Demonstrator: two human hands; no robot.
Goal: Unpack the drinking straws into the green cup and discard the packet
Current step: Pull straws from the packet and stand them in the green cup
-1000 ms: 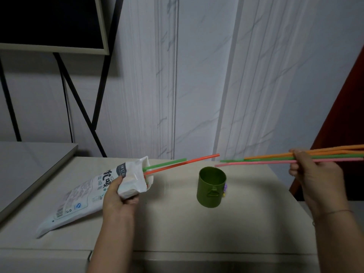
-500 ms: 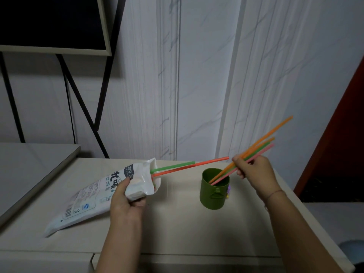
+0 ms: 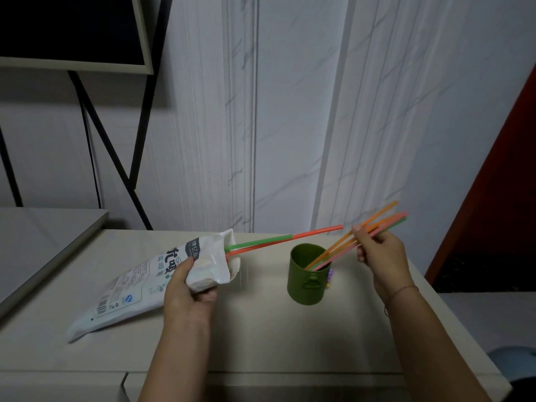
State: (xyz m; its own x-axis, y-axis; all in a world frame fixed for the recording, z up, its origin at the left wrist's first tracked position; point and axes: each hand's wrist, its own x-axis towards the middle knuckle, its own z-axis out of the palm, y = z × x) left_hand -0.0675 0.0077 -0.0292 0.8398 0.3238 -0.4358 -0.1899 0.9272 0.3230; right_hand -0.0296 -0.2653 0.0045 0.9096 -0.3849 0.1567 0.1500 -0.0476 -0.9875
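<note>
Toward the desk's (image 3: pixel 261 338) left edge, the left hand (image 3: pixel 188 294) clamps the white packet (image 3: pixel 139 288) near its open mouth, tilting it so two straws (image 3: pixel 278 240) poke out for easy picking. Near the right edge, the right hand (image 3: pixel 380 256) pinches a bundle of straws (image 3: pixel 348 242), their lower ends already inside the green cup (image 3: pixel 309 278), probably ready to release.

Glossy white plastic packet (image 3: pixel 150 281), smooth matt green cup (image 3: pixel 308 281), smooth plastic straws (image 3: pixel 374 227), matt beige countertop (image 3: pixel 261 329).
</note>
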